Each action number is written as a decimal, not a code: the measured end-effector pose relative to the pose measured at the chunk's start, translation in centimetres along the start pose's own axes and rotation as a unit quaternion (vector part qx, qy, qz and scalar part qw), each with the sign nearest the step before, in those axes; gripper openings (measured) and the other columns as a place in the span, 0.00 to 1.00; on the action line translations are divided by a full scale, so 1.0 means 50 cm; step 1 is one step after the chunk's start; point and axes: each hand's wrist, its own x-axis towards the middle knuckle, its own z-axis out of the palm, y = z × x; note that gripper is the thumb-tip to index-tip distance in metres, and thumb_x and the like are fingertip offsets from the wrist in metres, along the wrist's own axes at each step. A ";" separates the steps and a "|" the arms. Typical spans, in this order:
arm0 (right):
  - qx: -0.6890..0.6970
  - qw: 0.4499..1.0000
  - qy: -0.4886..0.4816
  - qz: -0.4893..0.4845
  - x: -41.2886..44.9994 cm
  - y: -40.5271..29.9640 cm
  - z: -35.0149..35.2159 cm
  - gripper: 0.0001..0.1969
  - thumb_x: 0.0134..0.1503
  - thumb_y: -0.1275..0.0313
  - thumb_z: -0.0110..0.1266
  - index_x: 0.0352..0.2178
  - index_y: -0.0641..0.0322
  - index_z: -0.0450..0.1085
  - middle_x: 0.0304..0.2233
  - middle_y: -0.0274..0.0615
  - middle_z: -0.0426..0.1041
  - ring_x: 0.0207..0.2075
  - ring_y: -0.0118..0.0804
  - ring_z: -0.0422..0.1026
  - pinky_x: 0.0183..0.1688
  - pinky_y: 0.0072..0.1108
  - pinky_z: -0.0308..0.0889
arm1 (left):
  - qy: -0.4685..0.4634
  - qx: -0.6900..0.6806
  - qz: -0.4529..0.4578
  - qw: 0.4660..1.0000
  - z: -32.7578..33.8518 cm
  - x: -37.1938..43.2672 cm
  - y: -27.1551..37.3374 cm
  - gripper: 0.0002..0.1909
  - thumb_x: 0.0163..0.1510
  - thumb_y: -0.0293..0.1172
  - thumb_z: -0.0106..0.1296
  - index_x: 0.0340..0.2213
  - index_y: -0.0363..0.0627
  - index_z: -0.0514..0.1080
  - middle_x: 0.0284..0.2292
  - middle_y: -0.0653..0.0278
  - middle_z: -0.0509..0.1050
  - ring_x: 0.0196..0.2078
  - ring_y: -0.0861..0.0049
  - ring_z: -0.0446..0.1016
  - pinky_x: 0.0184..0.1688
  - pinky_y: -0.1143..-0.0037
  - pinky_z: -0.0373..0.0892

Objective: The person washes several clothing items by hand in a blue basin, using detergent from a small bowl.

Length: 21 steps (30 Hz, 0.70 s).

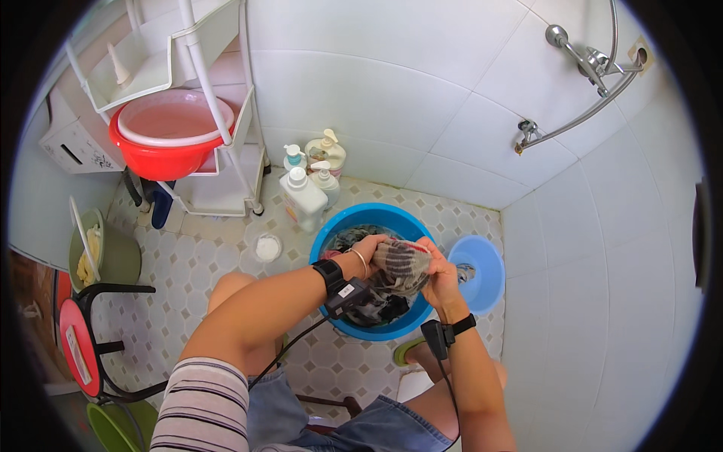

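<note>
Between my two hands a wet grey-brown patterned cloth (402, 261) with a dark design and a red edge is held up over a blue plastic basin (373, 210). My left hand (367, 253) grips its left side, the fingers partly hidden behind the fabric. At the right side of the cloth, my right hand (439, 276) pinches it by the edge. Dark wet laundry (370, 312) lies in water in the basin below. Right of it stands a smaller light-blue basin (484, 277) with a small patterned cloth (465, 273) inside.
Beyond the basin stand a white detergent bottle (305, 198) and several pump bottles (326, 152). A small white tub (268, 248) sits on the tiled floor. A white shelf rack (226, 206) holds a red basin (164, 161). On the left are a green bucket (121, 260) and a red-seated chair (79, 347).
</note>
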 end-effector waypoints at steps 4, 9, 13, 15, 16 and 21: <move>-0.143 0.979 0.140 0.036 0.004 0.007 -0.010 0.13 0.45 0.81 0.50 0.35 0.62 0.62 0.35 0.40 0.69 0.37 0.32 0.70 0.42 0.23 0.67 | -0.011 -0.095 0.033 0.995 -0.012 0.019 0.034 0.05 0.52 0.28 0.43 0.29 0.43 0.68 0.34 0.58 0.73 0.37 0.67 0.74 0.44 0.66 0.71; -0.376 0.896 0.225 0.079 0.021 0.048 -0.003 0.14 0.44 0.81 0.54 0.33 0.61 0.61 0.33 0.37 0.67 0.34 0.26 0.67 0.36 0.17 0.64 | -0.086 -0.147 0.088 0.981 0.006 -0.014 0.089 0.11 0.53 0.32 0.41 0.33 0.37 0.68 0.33 0.55 0.73 0.35 0.62 0.73 0.44 0.63 0.70; -0.272 0.938 0.192 -0.095 0.030 0.066 0.028 0.25 0.44 0.87 0.43 0.47 0.62 0.58 0.37 0.38 0.68 0.38 0.30 0.68 0.42 0.20 0.64 | -0.069 -0.100 0.038 0.992 0.005 -0.019 0.089 0.18 0.55 0.42 0.44 0.35 0.37 0.70 0.32 0.54 0.74 0.36 0.61 0.73 0.43 0.64 0.70; -0.281 0.937 0.158 -0.133 0.034 0.061 0.047 0.27 0.42 0.86 0.41 0.48 0.59 0.61 0.42 0.40 0.68 0.41 0.30 0.67 0.45 0.19 0.63 | -0.060 -0.093 0.030 0.993 -0.001 -0.004 0.066 0.21 0.58 0.48 0.41 0.37 0.40 0.69 0.35 0.55 0.74 0.36 0.62 0.73 0.44 0.64 0.69; -0.296 0.933 0.134 -0.156 0.039 0.065 0.060 0.26 0.42 0.86 0.41 0.46 0.59 0.62 0.42 0.40 0.67 0.42 0.29 0.67 0.45 0.18 0.62 | -0.080 -0.099 0.035 0.991 -0.006 0.003 0.049 0.22 0.58 0.49 0.40 0.38 0.41 0.69 0.36 0.55 0.74 0.37 0.62 0.73 0.44 0.64 0.69; -0.555 0.754 0.212 -0.280 0.056 0.119 0.087 0.08 0.46 0.74 0.54 0.31 0.61 0.67 0.30 0.40 0.66 0.34 0.37 0.69 0.38 0.22 0.63 | -0.222 -0.315 -0.137 0.912 -0.026 0.015 -0.008 0.27 0.58 0.57 0.34 0.42 0.47 0.67 0.44 0.59 0.71 0.45 0.64 0.70 0.49 0.65 0.67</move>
